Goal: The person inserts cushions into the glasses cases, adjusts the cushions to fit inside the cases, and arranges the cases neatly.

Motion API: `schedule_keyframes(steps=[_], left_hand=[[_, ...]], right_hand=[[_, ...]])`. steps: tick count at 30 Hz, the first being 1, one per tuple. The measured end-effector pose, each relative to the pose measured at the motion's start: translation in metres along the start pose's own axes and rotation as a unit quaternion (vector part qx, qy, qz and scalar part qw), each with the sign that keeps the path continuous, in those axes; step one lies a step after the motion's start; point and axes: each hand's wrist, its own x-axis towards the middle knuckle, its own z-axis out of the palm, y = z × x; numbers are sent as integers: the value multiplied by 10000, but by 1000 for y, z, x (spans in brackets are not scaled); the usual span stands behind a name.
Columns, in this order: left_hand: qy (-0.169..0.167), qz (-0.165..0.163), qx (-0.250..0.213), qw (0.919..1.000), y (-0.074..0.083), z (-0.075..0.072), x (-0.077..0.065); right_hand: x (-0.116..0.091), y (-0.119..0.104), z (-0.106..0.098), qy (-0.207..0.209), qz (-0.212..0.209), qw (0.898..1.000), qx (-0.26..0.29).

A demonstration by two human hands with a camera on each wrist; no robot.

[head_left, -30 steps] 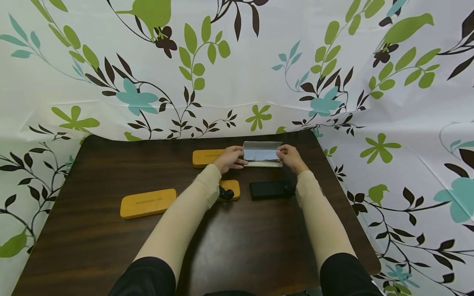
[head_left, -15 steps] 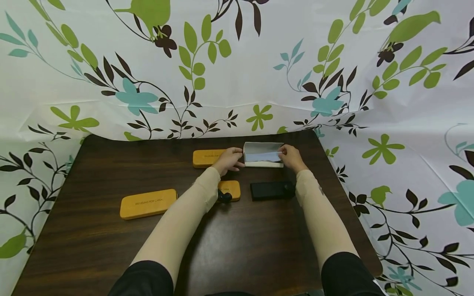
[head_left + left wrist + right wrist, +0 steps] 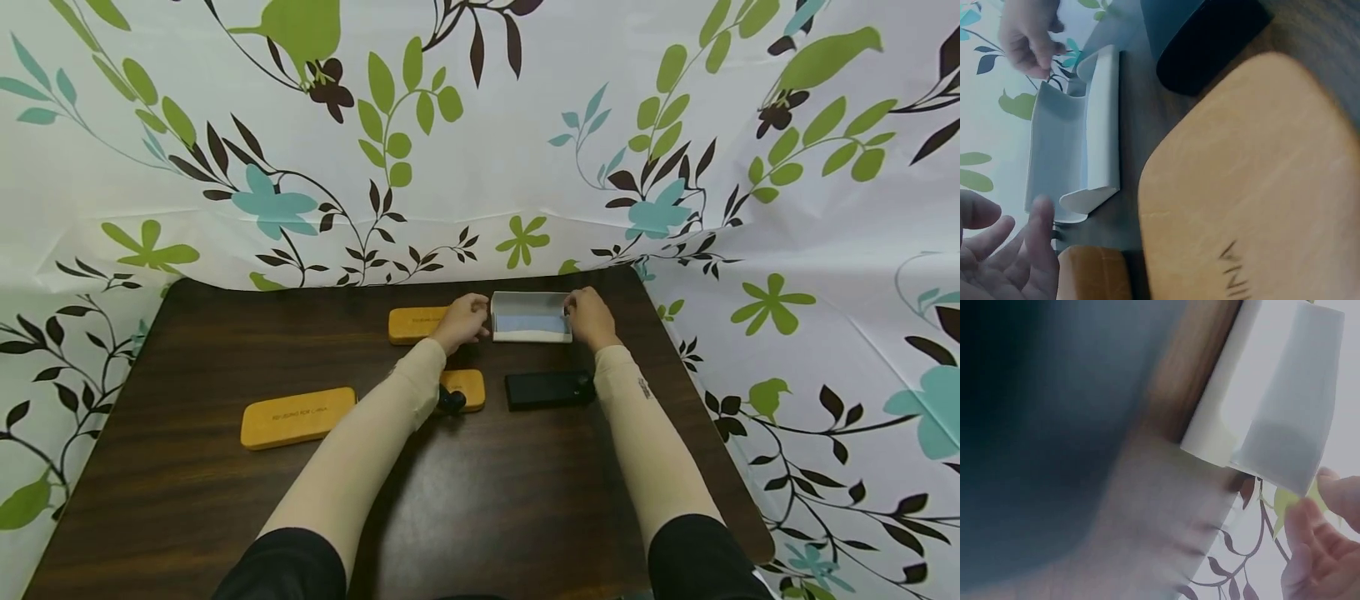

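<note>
A white eyeglass case [image 3: 531, 306] stands with its lid raised near the table's back edge. Inside it lies a pale blue cloth [image 3: 532, 323]. My left hand [image 3: 467, 322] is beside the case's left end, its fingers loosely bent and holding nothing; in the left wrist view, those fingers [image 3: 1041, 234] are close to the lid's lower corner. At the other end is my right hand [image 3: 590, 317], by the lid's upper right corner. The right wrist view shows its fingertips [image 3: 1300, 515] at that corner, thumb and fingers apart; whether they touch it is hard to tell.
Yellow cases lie at the left [image 3: 298, 417], behind my left hand [image 3: 414, 324] and partly under my left forearm [image 3: 468, 386]. A black case [image 3: 545, 390] sits in front of the white one. A patterned curtain [image 3: 450, 200] hangs behind the table.
My right hand has left the cloth and moved up to the lid's corner. The cloth now lies lower and flatter in the case. My left hand has drawn slightly away from the case's end.
</note>
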Motion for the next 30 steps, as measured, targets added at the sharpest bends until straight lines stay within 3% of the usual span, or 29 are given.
schedule_keyframes(steps=[3, 7, 10, 15, 20, 23, 27, 28, 30], left_hand=[[197, 376, 1082, 9932, 6, 1, 4], [214, 654, 2332, 9700, 11, 3, 8], [56, 748, 2886, 9545, 8, 4, 10], [-203, 870, 3607, 9284, -3, 9, 14], [-255, 888, 4438, 8913, -5, 12, 11], [-238, 909, 5017, 8599, -9, 10, 9], [-394, 953, 5679, 8166, -20, 12, 10], [-426, 943, 5759, 8110, -24, 13, 11], [-458, 886, 5811, 8077, -29, 14, 12]], right_hand=[[4, 0, -2, 81, -18, 9999, -121], [7, -1, 1, -634, -283, 9972, -268], [4, -3, 6, -1033, -330, 9938, -238], [-4, -9, 7, -1105, -341, 9923, -453], [-14, -15, 6, -1276, -424, 9867, -914], [-20, -19, 11, -1582, -394, 9798, -1156], [-24, -22, 20, -2293, -291, 9614, -1491], [-25, -23, 21, -2402, -272, 9585, -1512], [-24, -24, 25, -2500, -257, 9557, -1529]])
